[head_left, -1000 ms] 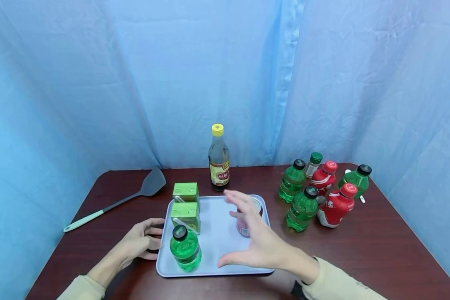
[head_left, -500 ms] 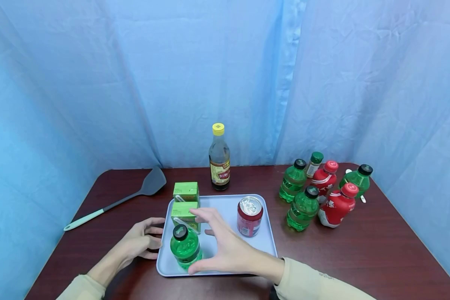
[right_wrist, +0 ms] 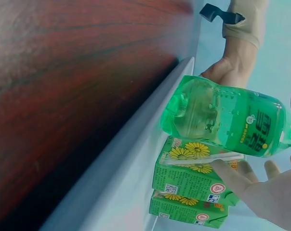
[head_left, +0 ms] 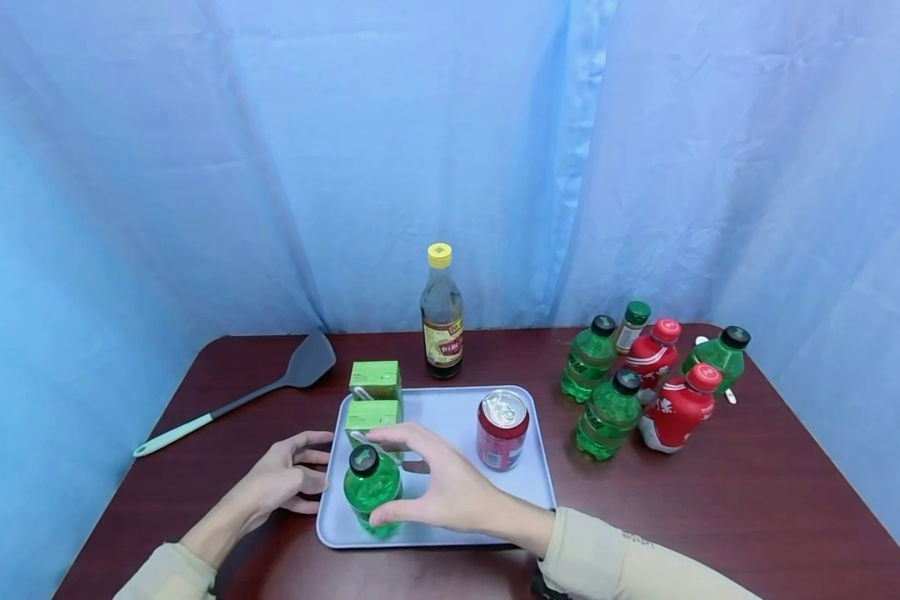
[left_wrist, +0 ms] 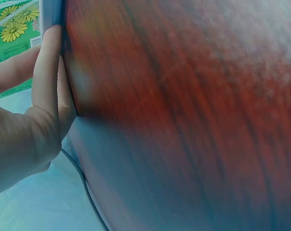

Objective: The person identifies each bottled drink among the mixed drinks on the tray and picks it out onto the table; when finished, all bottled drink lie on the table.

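A small green soda bottle [head_left: 373, 492] with a black cap stands upright at the near left corner of a pale tray [head_left: 450, 492]. My right hand [head_left: 450, 483] is spread around its right side, thumb in front and fingers behind. In the right wrist view a gap shows between the fingers and the bottle. Two green drink cartons [head_left: 373, 417] with straws stand behind the bottle on the tray. A red soda can [head_left: 502, 429] stands at the tray's right side. At the tray's left rim rests my left hand [head_left: 288, 473], its fingertips touching the edge.
A dark spatula [head_left: 258, 396] with a mint handle lies at left. Behind the tray stands a yellow-capped sauce bottle [head_left: 442, 329]. Several green soda bottles [head_left: 607, 417], red bottles [head_left: 678, 408] and a green-capped jar [head_left: 632, 327] crowd the right. Blue curtains [head_left: 420, 150] surround the table.
My right hand has moved left from the red can to the green soda bottle, leaving the can standing on the tray. My left hand has stayed at the tray's edge.
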